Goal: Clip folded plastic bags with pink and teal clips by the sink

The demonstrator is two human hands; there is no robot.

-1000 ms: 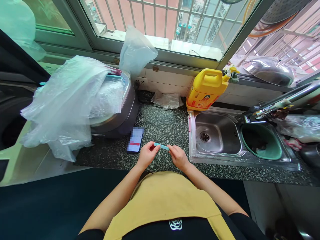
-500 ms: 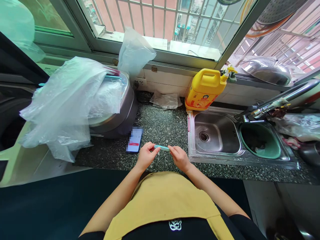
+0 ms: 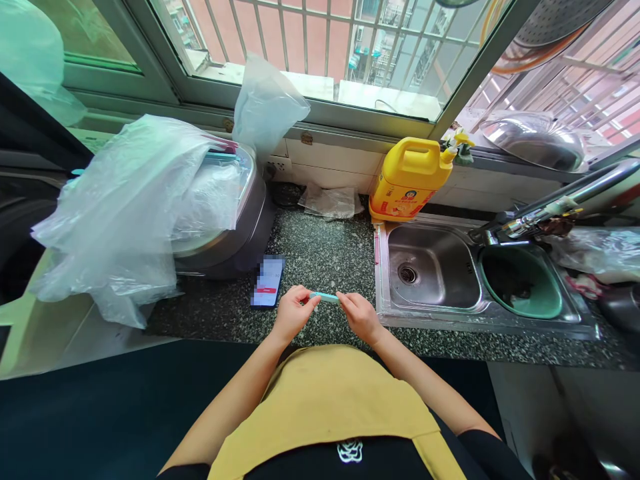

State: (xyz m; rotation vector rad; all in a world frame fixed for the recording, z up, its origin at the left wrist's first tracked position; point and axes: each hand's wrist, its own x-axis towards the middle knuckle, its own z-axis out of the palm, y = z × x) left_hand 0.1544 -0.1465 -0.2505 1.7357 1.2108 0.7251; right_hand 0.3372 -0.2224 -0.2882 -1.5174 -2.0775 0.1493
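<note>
A slim light-blue stick-shaped item [image 3: 325, 297] spans the gap between my hands, over the front of the speckled counter; its exact kind is not clear. My left hand [image 3: 294, 313] pinches one end between thumb and fingers. The other end is in the closed fingers of my right hand [image 3: 361, 317], which partly hide it. Just left of my left hand, a phone [image 3: 269, 281] with a lit, partly blurred screen lies flat on the counter.
Right of my hands is a steel sink [image 3: 435, 267] with a green basin [image 3: 520, 283] in its second bowl and a faucet [image 3: 520, 220] above. A yellow jug [image 3: 411, 177] stands behind. At left, plastic bags [image 3: 120, 200] cover a dark appliance [image 3: 253, 227].
Both hands keep the light-blue item in nearly the same place. The view has shifted very slightly; nothing else has visibly moved.
</note>
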